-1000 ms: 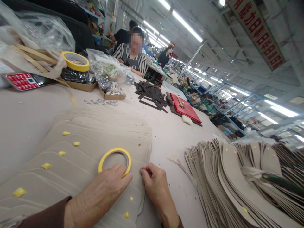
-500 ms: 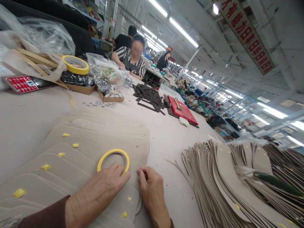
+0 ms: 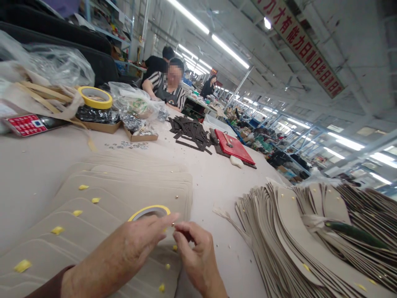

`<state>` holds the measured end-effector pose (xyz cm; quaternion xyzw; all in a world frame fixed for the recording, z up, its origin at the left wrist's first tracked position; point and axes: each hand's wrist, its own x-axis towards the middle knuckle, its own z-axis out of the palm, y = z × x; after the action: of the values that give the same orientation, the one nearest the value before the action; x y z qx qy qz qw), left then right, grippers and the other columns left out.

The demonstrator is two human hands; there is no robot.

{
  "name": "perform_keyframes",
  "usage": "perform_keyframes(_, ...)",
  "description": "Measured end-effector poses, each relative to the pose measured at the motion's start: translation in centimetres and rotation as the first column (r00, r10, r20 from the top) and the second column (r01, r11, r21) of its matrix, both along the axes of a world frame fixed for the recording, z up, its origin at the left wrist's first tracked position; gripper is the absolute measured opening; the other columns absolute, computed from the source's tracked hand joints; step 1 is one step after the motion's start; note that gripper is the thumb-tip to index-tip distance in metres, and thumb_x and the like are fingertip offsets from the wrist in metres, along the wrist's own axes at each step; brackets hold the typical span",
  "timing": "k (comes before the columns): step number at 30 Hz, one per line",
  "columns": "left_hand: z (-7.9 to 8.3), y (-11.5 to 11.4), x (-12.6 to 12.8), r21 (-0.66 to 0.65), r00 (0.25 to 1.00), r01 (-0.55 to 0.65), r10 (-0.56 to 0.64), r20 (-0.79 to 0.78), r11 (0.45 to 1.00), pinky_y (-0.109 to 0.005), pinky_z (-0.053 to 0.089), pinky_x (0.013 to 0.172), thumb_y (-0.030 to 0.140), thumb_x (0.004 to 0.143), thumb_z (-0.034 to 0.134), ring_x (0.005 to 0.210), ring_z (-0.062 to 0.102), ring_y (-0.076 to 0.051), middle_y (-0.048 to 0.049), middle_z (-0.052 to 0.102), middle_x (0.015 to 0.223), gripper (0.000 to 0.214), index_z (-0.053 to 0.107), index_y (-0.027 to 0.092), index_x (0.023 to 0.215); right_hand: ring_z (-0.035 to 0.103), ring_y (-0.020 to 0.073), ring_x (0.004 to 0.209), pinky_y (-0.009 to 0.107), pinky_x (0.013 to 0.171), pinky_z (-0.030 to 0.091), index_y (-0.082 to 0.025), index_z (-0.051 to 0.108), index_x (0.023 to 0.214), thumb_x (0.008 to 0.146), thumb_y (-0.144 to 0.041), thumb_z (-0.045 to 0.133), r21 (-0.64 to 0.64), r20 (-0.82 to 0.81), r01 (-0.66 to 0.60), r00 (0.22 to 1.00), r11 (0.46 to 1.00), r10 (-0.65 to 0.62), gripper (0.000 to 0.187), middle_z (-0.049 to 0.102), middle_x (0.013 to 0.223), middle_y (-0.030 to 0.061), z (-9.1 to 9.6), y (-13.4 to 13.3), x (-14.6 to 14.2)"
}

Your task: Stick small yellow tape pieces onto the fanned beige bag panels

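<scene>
My left hand [image 3: 136, 242] holds a thin yellow tape roll [image 3: 145, 211] a little above the overlapped beige pieces [image 3: 124, 186]. My right hand [image 3: 194, 252] is curled right beside it, with thumb and forefinger pinched at the roll's edge; what they pinch is too small to make out. Small yellow tape bits [image 3: 83, 187] dot the beige pieces in a row.
A fanned stack of beige cut pieces [image 3: 294, 236] lies at the right. Farther back are a thick yellow tape roll [image 3: 94, 97], small boxes of metal parts [image 3: 139, 132], dark strips [image 3: 189, 130], a red board [image 3: 234, 147] and a red phone [image 3: 26, 124]. A person in stripes [image 3: 167, 89] sits across.
My left hand has lifted the thin tape roll off the beige pieces. My right hand left the piece's edge and came up to pinch at the roll.
</scene>
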<state>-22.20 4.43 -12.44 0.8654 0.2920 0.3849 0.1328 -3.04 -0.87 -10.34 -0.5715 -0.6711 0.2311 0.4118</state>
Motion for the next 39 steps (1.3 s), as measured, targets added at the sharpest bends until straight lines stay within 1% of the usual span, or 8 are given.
perform_keyframes(3,-0.2,-0.2,0.2,0.046,0.999,0.044,-0.044,-0.010,0.998,-0.020,0.056,0.089,0.016,0.100,0.040,0.102,0.072,-0.017,-0.0063,0.074,0.115,0.045,0.035,0.022,0.144,0.062,0.0144,0.074,0.024,0.069,0.050,-0.017,0.069,0.100,0.089,-0.012,0.054,0.196,0.024,-0.098,0.995,0.976,0.095,0.020,0.069,0.082,0.0044,0.5,0.1,-0.9)
perform_keyframes(9,0.2,-0.5,0.5,0.138,0.999,0.005,0.002,-0.051,0.990,-0.019,0.056,0.087,0.019,0.103,0.035,0.101,0.073,-0.017,-0.0105,0.075,0.112,0.031,0.042,0.017,0.133,0.065,0.0156,0.078,0.026,0.071,0.051,-0.019,0.066,0.093,0.090,-0.006,0.049,0.324,0.171,-0.177,0.977,0.929,0.126,0.021,0.072,0.084,0.0050,0.2,0.3,-1.2)
perform_keyframes(19,0.4,-1.0,0.1,-0.118,0.995,0.049,-0.059,-0.080,0.992,-0.021,0.048,0.064,0.011,0.095,0.036,0.073,0.066,-0.014,0.0021,0.065,0.081,0.025,0.056,0.025,0.093,0.055,0.0110,0.049,0.021,0.050,0.041,-0.018,0.063,0.074,0.079,-0.003,0.046,0.614,0.227,-0.075,0.970,0.786,-0.085,0.023,0.060,0.057,-0.0008,-0.8,0.4,-2.2)
perform_keyframes(22,-0.3,-1.0,0.0,-0.105,0.994,0.019,-0.030,-0.100,0.994,-0.022,0.042,0.059,0.007,0.091,0.034,0.067,0.060,-0.015,0.0010,0.060,0.078,0.028,0.057,0.025,0.090,0.055,0.0103,0.045,0.020,0.046,0.041,-0.017,0.065,0.067,0.076,-0.010,0.051,0.414,0.035,0.076,0.994,0.907,-0.100,0.018,0.060,0.053,-0.0007,-1.1,0.3,-2.8)
perform_keyframes(24,-0.5,-1.2,0.0,-0.079,0.993,0.011,-0.020,-0.115,0.997,-0.023,0.039,0.056,0.005,0.087,0.034,0.062,0.056,-0.015,0.0004,0.057,0.078,0.030,0.057,0.024,0.090,0.054,0.0101,0.040,0.019,0.042,0.041,-0.017,0.065,0.065,0.075,-0.019,0.056,0.031,-0.202,0.158,0.968,0.987,-0.149,0.014,0.060,0.049,-0.0011,-1.0,0.3,-3.0)
perform_keyframes(27,-0.6,-1.7,0.2,-0.025,0.994,0.029,-0.032,-0.101,0.999,-0.023,0.035,0.052,0.004,0.086,0.035,0.059,0.052,-0.015,0.0001,0.055,0.077,0.028,0.054,0.024,0.089,0.053,0.0100,0.037,0.020,0.040,0.045,-0.016,0.063,0.066,0.069,-0.031,0.062,-0.393,-0.430,0.114,0.855,0.912,-0.292,0.015,0.058,0.045,-0.0027,-0.7,1.1,-2.5)
perform_keyframes(34,-1.5,-0.2,0.4,0.033,0.908,-0.113,0.117,-0.401,0.993,-0.032,0.047,0.067,0.000,0.087,0.044,0.075,0.060,-0.023,-0.0042,0.064,0.085,0.027,0.060,0.021,0.089,0.058,0.0101,0.043,0.021,0.046,0.052,-0.011,0.068,0.074,0.065,-0.045,0.072,-0.528,-0.393,0.089,0.856,0.844,-0.336,0.035,0.063,0.053,0.0006,-2.0,2.7,0.9)
perform_keyframes(39,-0.5,0.8,0.5,-0.116,0.801,-0.137,0.041,-0.597,0.984,-0.043,0.053,0.075,-0.002,0.086,0.048,0.087,0.061,-0.029,-0.0077,0.067,0.094,0.029,0.065,0.020,0.094,0.058,0.0102,0.046,0.020,0.047,0.050,-0.011,0.069,0.074,0.072,-0.041,0.070,-0.510,-0.327,0.071,0.906,0.857,-0.269,0.030,0.062,0.055,0.0002,-2.8,2.5,1.1)
